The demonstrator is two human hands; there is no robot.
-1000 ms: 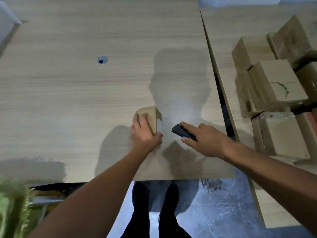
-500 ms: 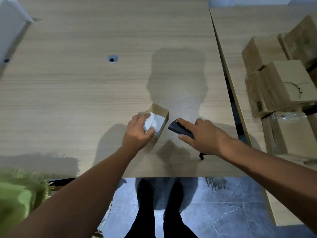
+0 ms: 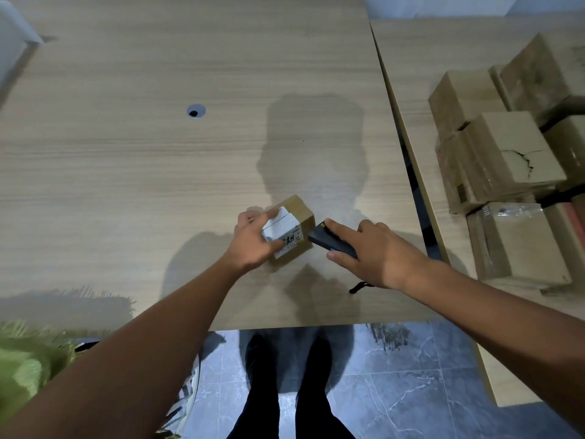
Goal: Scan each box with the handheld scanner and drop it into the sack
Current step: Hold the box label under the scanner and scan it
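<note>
Surface (image 3: 126,172): pale wood-grain top with one round cable hole (image 3: 195,111) and the person's shadow across it. A second surface (image 3: 408,77) of the same wood stands just beside it on the right, a narrow dark gap between them. Floor (image 3: 399,394): grey-blue marbled tile; dark trouser legs and shoes stand at the near edge

Counts: one small cardboard box (image 3: 302,210) in play, one scanner (image 3: 327,241), one green sack (image 3: 22,372) at lower left, blurred. Pile of boxes (image 3: 509,153) on the right surface, at least five, some cut by the frame, so no exact count

Left hand (image 3: 253,243): fingers and thumb curled round the small box, which is tilted near the front edge of the surface with its label up. Cannot tell if a corner rests on the wood

Right hand (image 3: 378,253): wrapped round the dark scanner, forefinger laid along its top. The scanner's nose is just beside the label. A short black strap (image 3: 357,286) hangs below the wrist

Writing: white label with black print, too small to read. A small yellow mark on the scanner's nose, illegible
</note>
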